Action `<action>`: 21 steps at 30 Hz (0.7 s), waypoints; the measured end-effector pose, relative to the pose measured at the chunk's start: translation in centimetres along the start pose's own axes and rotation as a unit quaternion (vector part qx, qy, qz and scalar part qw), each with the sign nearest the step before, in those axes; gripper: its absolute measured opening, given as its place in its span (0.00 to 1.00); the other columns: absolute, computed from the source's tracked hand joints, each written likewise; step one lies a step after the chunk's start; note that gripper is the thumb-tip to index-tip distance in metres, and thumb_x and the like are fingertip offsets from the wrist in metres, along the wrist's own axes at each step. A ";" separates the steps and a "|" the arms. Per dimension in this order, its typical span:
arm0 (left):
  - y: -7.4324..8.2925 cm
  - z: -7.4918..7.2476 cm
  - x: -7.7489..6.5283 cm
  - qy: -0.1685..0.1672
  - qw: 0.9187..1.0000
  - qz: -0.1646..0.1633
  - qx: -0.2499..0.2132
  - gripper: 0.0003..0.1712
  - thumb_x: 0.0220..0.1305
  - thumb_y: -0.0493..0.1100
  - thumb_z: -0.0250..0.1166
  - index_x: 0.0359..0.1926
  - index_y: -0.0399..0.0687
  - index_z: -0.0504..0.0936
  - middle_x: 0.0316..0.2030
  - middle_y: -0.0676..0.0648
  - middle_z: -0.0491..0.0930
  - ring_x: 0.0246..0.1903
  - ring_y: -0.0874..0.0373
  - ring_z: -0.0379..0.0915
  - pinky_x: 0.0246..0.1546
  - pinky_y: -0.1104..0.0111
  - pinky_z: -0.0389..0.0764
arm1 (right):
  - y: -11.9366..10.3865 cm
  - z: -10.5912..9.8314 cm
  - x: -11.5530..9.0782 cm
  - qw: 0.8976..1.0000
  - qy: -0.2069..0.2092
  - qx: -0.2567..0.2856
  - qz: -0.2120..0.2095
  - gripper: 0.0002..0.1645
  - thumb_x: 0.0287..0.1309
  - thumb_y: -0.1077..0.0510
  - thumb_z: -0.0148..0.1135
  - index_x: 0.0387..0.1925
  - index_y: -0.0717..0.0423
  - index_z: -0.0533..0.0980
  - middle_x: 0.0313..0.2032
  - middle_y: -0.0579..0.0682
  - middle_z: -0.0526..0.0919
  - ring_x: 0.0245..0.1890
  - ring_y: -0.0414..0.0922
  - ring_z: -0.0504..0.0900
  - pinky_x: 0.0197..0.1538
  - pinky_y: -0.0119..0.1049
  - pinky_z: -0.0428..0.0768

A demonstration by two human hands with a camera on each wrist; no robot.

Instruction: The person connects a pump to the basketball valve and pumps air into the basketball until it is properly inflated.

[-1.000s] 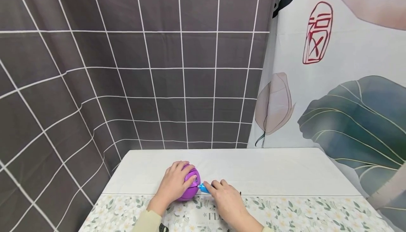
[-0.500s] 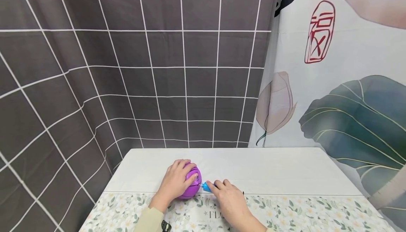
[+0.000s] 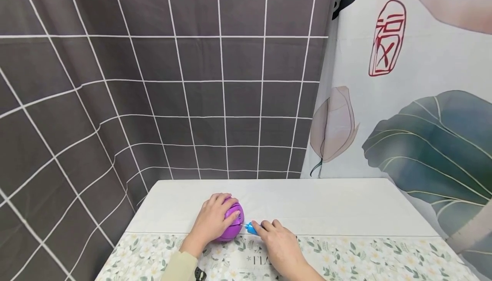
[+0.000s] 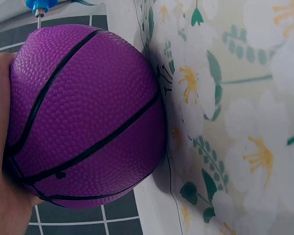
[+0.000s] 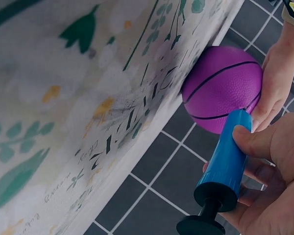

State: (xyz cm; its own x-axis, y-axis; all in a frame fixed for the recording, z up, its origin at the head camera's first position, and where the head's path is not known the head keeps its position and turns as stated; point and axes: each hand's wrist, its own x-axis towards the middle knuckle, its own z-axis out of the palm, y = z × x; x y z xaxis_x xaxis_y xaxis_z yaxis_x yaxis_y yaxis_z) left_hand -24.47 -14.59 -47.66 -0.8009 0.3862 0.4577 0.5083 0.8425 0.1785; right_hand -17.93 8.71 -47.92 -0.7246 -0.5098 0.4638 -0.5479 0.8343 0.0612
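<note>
A small purple basketball (image 3: pixel 235 229) with black seams rests on the table, gripped by my left hand (image 3: pixel 211 221) from its left and top. My right hand (image 3: pixel 282 247) holds a blue hand pump (image 5: pixel 225 156), thumb along one side and fingers curled round the other. The pump's black handle (image 5: pixel 201 225) points away from the ball. In the left wrist view a thin metal needle (image 4: pixel 39 22) runs from the pump's blue tip to the ball's surface. How deep it sits in the ball cannot be seen.
A floral cloth (image 3: pixel 365 255) covers the table's near part; the far part (image 3: pixel 326 208) is white. Behind stands a dark grey curtain (image 3: pixel 242 101) with white grid lines. At the right hangs a white curtain (image 3: pixel 346 59) with leaf prints.
The pump and my right hand have shifted slightly right, and more of the needle shows between pump and ball. My left hand keeps its grip on the basketball.
</note>
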 end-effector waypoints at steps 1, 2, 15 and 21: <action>0.0 0.1 0.0 0.000 1.000 -0.001 -0.002 0.21 0.71 0.57 0.60 0.59 0.57 0.81 0.61 0.45 0.77 0.62 0.43 0.70 0.59 0.41 0.76 | 0.0 0.0 0.0 1.000 0.000 0.000 0.001 0.31 0.53 0.64 0.72 0.60 0.46 0.81 0.43 0.42 0.83 0.32 0.40 0.71 0.28 0.30 0.79; -0.1 0.1 0.0 -0.002 1.000 -0.003 -0.006 0.21 0.71 0.58 0.60 0.59 0.58 0.81 0.61 0.45 0.77 0.62 0.43 0.70 0.59 0.41 0.76 | 0.0 0.0 0.0 1.000 -0.002 0.001 0.002 0.31 0.53 0.64 0.72 0.60 0.45 0.81 0.43 0.42 0.83 0.31 0.40 0.71 0.27 0.30 0.79; -2.1 -0.5 -1.1 0.013 0.996 -0.062 -0.064 0.22 0.72 0.58 0.60 0.61 0.57 0.80 0.64 0.45 0.75 0.64 0.43 0.68 0.59 0.38 0.76 | 3.4 -0.9 -2.2 0.997 0.007 0.003 0.072 0.29 0.51 0.64 0.75 0.57 0.47 0.83 0.45 0.41 0.85 0.38 0.41 0.80 0.36 0.34 0.86; -1.4 -0.9 -0.6 0.011 0.997 -0.040 -0.065 0.23 0.71 0.58 0.60 0.61 0.55 0.80 0.64 0.43 0.75 0.65 0.41 0.68 0.59 0.39 0.76 | 5.0 -1.2 -2.8 0.999 0.002 0.001 0.050 0.32 0.50 0.67 0.75 0.58 0.47 0.82 0.47 0.43 0.85 0.41 0.42 0.82 0.40 0.35 0.86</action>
State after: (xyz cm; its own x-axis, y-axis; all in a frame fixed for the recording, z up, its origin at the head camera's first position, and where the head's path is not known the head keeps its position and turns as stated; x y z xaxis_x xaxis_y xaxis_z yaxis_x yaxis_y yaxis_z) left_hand -24.48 -16.33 -47.43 -0.8345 0.3099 0.4557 0.4807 0.8138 0.3267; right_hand -18.15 14.57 -47.86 -0.7739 -0.4226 0.4717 -0.4736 0.8807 0.0120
